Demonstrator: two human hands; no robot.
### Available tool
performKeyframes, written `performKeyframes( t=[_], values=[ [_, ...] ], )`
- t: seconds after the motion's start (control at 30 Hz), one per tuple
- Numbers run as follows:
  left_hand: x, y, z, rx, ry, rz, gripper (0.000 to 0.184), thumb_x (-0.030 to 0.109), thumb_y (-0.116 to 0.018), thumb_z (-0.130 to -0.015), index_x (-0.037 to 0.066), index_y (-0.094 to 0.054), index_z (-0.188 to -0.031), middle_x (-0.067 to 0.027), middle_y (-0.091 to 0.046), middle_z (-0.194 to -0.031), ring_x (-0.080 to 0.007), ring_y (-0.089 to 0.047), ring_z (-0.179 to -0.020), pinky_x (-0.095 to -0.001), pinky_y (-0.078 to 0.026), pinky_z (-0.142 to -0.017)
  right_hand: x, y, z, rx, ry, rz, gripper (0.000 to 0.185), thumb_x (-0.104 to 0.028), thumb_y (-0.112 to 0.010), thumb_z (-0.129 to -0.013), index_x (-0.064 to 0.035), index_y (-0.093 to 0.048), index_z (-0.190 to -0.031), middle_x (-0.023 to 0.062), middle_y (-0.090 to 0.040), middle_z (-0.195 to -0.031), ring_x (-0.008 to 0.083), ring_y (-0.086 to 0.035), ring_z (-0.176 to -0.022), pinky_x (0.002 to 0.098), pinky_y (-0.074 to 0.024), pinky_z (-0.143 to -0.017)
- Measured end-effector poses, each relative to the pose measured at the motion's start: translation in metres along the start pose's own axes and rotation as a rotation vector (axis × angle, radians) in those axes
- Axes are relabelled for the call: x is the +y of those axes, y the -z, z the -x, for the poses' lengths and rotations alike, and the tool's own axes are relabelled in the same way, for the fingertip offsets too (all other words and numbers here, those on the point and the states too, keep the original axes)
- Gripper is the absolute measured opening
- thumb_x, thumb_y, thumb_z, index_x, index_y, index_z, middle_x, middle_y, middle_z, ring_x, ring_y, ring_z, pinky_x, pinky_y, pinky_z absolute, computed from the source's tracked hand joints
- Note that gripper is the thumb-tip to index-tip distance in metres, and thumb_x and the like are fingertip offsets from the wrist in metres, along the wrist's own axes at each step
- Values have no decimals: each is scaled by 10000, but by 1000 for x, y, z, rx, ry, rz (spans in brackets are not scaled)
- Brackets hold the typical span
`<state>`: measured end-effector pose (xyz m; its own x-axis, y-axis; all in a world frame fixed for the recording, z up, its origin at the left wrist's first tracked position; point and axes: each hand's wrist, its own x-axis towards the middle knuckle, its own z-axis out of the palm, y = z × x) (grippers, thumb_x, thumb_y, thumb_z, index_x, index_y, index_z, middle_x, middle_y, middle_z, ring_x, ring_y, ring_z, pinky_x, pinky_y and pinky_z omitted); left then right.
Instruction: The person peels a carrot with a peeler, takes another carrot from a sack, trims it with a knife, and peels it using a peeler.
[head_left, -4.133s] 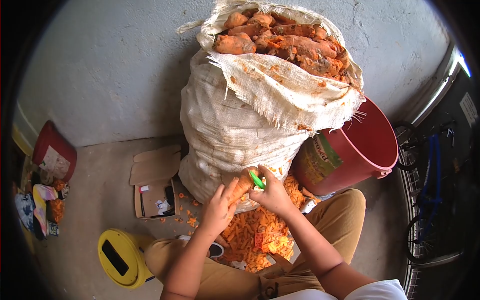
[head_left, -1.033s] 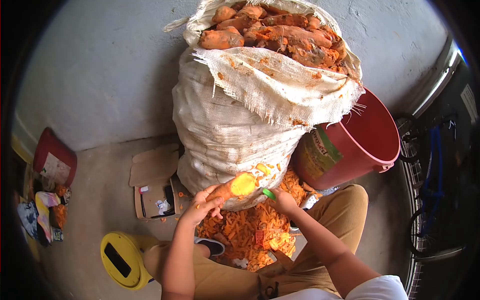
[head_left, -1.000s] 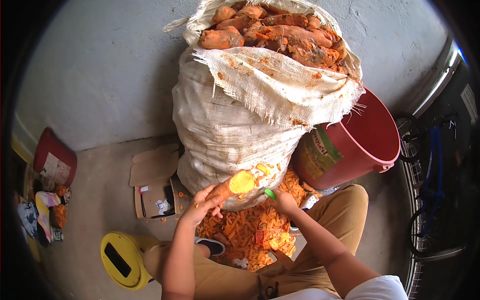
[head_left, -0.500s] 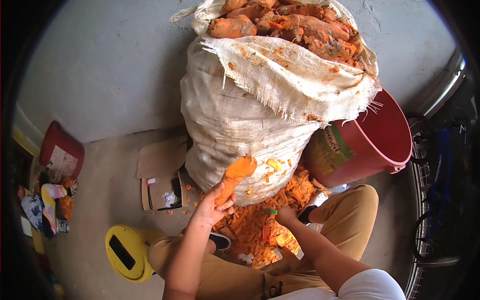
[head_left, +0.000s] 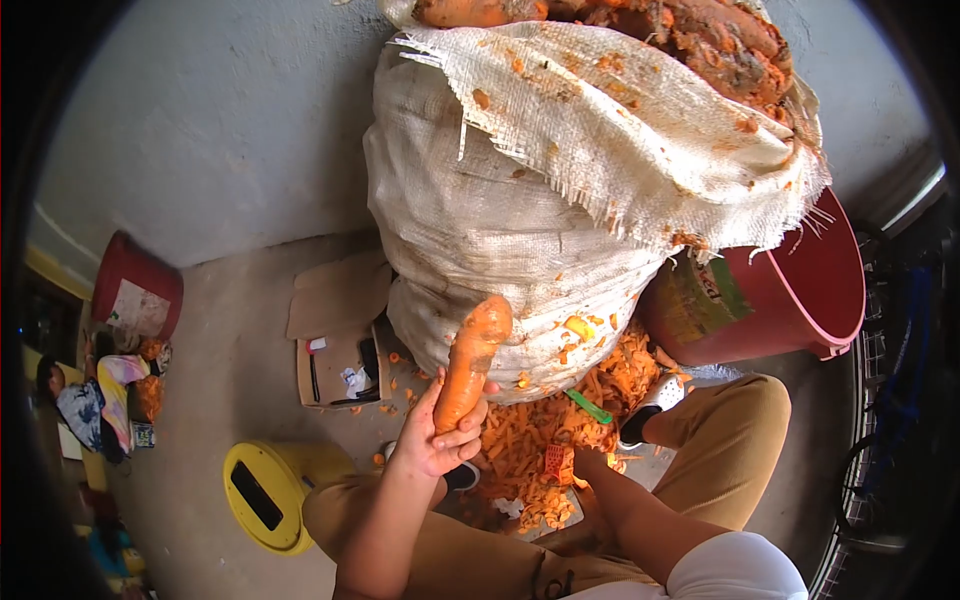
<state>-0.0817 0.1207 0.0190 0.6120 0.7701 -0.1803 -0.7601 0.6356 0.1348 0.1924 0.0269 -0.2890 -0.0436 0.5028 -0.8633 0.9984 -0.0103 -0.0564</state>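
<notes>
My left hand is closed around a thick orange carrot, held upright with its rounded end up. Brownish patches mark its skin. Low over a heap of orange peelings, my right hand has its fingers curled and mostly hidden; what they hold cannot be made out. Beside those fingers is a small red-orange patterned piece. A slim green item lies at an angle just beyond, over the peelings. In front stands a big white woven sack filled with dirty carrots.
A red bucket leans by the sack's right side. To the left are an open cardboard box, a yellow bin with a slot and a dark red bucket. Peelings spread between my feet, near a white shoe.
The carrot in my left hand has turned more upright, showing a brownish side. My right hand has moved slightly down and right. The green item now appears farther from it. The view has shifted.
</notes>
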Motion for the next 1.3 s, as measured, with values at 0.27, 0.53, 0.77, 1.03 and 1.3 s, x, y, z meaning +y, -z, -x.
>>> performKeyframes(
  t=[0.27,0.53,0.77,1.03,1.3],
  values=[
    [4,-1,-2,-30,19,75,591,438,-227,-898,-74,-337,-1172,-43,-467,-604,-33,-307,-280,-253,-418,-396,1,9,-7,-60,-22,-210,521,-223,-573,-715,-105,-406,-1195,164,-509,-1104,318,-495,-1013,413,-422,-806],
    [9,-6,-2,137,-37,-32,522,467,-274,-883,39,-392,-1156,-60,-449,-598,-35,-291,-296,-254,-411,-408,29,-9,-70,-1,-446,-497,528,-292,-537,-771,19,-401,-1176,208,-481,-1137,286,-528,-985,392,-467,-737],
    [9,-3,1,152,-45,-68,464,446,-307,-883,42,-441,-1067,-84,-479,-656,-55,-355,-365,-270,-426,-451,48,-17,-74,77,-132,-182,343,-263,-486,-784,44,-599,-891,198,-605,-868,308,-585,-838,396,-480,-693],
    [4,-16,-4,303,-1,-200,509,450,-325,-874,0,-391,-1103,-104,-463,-766,-86,-415,-476,-257,-386,-414,-28,-15,-24,-38,-67,-513,404,-335,-578,-732,-28,-564,-995,159,-590,-915,261,-574,-850,378,-462,-722],
    [10,-12,-2,206,24,-141,523,446,-312,-878,-15,-389,-1113,-88,-452,-738,-78,-397,-471,-207,-336,-396,-36,-12,-44,130,102,-475,346,-261,-584,-725,13,-563,-935,152,-602,-774,300,-589,-729,392,-461,-627]
  ],
)
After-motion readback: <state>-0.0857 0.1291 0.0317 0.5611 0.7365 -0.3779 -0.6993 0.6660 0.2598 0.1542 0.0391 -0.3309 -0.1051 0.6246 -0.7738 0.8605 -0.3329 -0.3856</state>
